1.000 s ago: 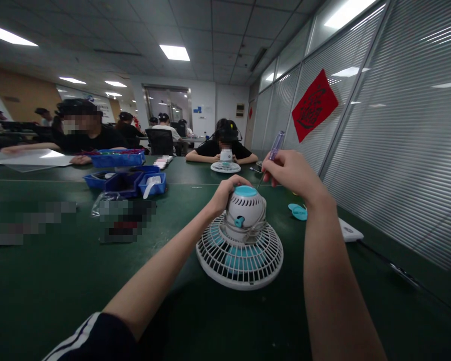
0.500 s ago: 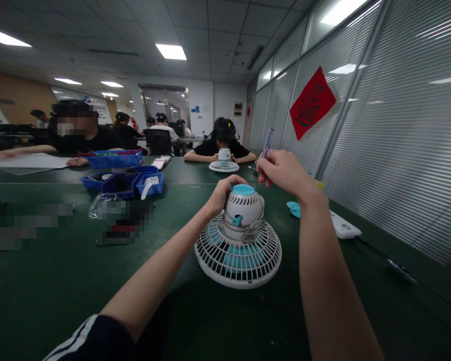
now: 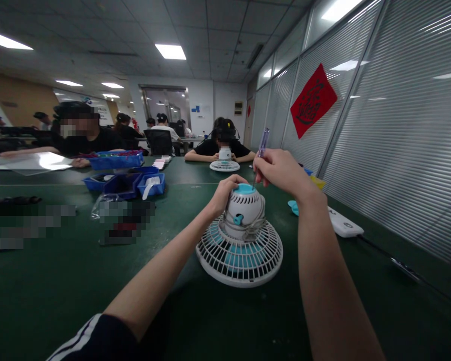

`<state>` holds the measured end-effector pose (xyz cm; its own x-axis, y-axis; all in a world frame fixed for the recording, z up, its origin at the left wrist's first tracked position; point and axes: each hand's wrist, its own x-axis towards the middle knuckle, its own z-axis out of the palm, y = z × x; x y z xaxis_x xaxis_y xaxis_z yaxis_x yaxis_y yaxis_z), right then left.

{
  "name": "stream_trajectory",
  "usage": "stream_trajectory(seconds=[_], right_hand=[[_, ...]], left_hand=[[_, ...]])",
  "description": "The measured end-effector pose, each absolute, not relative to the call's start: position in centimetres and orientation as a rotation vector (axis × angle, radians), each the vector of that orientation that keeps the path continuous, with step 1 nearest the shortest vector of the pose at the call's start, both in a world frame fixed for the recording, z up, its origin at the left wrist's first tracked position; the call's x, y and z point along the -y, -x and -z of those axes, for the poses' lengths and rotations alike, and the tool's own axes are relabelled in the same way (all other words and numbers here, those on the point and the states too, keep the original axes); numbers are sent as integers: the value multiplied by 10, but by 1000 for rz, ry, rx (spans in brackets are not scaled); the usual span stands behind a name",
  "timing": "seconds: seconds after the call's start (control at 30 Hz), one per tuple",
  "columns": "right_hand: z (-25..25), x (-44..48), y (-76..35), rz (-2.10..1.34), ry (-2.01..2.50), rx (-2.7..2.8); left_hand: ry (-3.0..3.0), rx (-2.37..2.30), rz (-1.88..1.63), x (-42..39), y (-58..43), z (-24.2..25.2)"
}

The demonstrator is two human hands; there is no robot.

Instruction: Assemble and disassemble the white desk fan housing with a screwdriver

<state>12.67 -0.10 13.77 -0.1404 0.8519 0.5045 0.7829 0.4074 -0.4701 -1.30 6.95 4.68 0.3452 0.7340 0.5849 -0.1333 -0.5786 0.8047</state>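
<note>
A white and light-blue fan [image 3: 244,206] lies face down on the green table, its round grille [image 3: 240,268] at the bottom and motor housing upward. Its grey cord is bundled against the housing, beside a blue knob [image 3: 238,219]. My left hand [image 3: 224,194] is wrapped around the housing's upper left side, with fingertips partly hidden behind the light-blue top. In my right hand [image 3: 277,169], closed, is a screwdriver [image 3: 263,140] with a clear purple handle. Its thin shaft points down, the tip at the right edge of the light-blue top.
Blue bins [image 3: 121,184] and a clear plastic bag [image 3: 107,205] stand on the left. To the right lie a light-blue part [image 3: 293,207] and a white power strip [image 3: 344,223] with a black cable. Across the table, a person [image 3: 225,135] handles a similar fan.
My right hand has brought the screwdriver slightly left and down, so its tip now meets the housing's top. My left hand stays on the fan.
</note>
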Motion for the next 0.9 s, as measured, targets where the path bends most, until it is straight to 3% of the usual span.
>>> stream_trajectory(seconds=[0.63,0.9], right_hand=[[-136,-4,-129,-186,1372,1934],[-137,-2,-128,-150,1390,1953]], left_hand=[[-2094,-618,-860,-69,50,-81],[-2066,-659,-855,-70,54,-81]])
